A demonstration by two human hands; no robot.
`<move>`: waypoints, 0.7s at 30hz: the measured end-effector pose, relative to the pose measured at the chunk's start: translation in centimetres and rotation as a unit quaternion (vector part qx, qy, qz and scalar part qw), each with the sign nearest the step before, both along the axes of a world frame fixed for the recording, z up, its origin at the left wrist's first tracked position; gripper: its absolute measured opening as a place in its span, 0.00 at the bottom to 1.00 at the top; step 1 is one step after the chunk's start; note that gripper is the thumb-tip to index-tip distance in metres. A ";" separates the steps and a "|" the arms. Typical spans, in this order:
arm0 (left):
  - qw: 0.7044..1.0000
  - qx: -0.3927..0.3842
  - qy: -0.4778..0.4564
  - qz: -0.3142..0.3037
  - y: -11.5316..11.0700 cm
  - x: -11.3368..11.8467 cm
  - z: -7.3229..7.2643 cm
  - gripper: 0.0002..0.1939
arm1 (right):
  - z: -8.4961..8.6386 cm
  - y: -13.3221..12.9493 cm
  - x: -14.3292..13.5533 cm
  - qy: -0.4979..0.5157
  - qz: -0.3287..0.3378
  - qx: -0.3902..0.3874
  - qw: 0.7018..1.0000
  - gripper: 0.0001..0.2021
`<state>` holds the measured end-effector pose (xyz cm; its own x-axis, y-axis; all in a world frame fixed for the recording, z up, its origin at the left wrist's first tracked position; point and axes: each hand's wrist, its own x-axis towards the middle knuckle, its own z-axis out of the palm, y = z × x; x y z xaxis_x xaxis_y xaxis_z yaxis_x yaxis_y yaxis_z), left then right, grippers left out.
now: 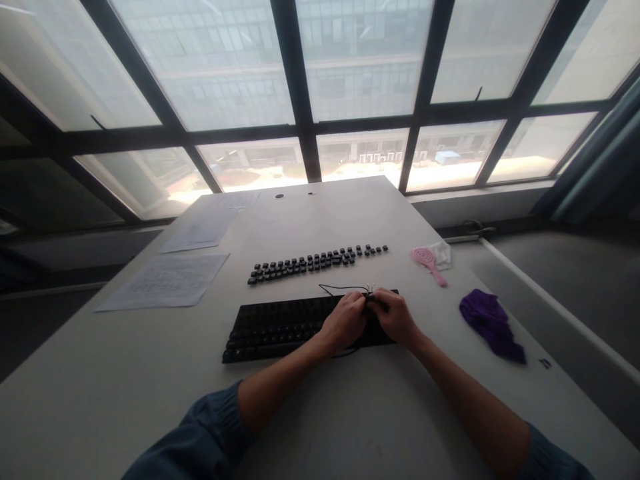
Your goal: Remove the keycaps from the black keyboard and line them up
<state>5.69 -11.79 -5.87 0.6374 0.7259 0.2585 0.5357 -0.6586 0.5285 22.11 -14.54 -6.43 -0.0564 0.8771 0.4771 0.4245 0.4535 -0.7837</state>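
A black keyboard (280,327) lies on the white table, with keycaps on its lower left part. My left hand (347,320) and my right hand (393,313) meet above the keyboard's right part, fingers pinched together on something small and dark that I cannot make out. Small white tips (371,288) stick up just beyond the fingertips. A thin black cable (335,287) loops behind the keyboard, and part of a cable shows below my left hand. Loose black keycaps (310,263) lie in rows beyond the keyboard.
Printed papers (165,283) lie on the left of the white table (150,373). At the right are a pink brush (426,259) on a white cloth or wrapper (443,255), a purple cloth (490,323) and a small dark piece (545,363). Windows stand behind.
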 end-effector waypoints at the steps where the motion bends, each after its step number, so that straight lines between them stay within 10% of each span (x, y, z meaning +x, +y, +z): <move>1: 1.000 -0.002 0.000 0.001 0.0 0.0 0.0 0.08 | 0.1 0.0 0.0 -0.002 0.004 0.001 1.000 0.07; 21: 0.999 0.022 0.020 0.016 0.0 0.3 -0.6 0.07 | -0.3 -0.2 0.5 0.074 0.000 0.019 0.997 0.06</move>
<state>5.95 -11.83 -6.49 0.6253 0.7340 0.2651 0.5765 -0.6634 0.4770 22.57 -14.75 -6.71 0.0167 0.8582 0.5131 0.3044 0.4844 -0.8201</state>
